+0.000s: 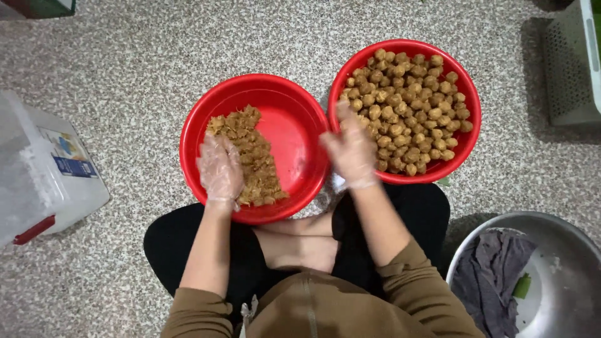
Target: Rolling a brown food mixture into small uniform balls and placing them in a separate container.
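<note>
Speckled floor (pixel 125 62) holds two red basins: the gloved left hand (pixel 220 169), fingers loosely curled, presses soft, crumbly shredded filling (pixel 256 163) in the left basin (pixel 294 125), while the blurred right hand (pixel 352 152), grip unclear, hovers by light rolled balls (pixel 413 106) in the right basin (pixel 466 134).

I sit on a speckled stone floor (pixel 125 56), as in a home kitchen: two red basins (pixel 300 125) of food before my knees, a steel bowl (pixel 557 250) with a cloth (pixel 488 269) at my right, a plastic box (pixel 37 169) at my left.
</note>
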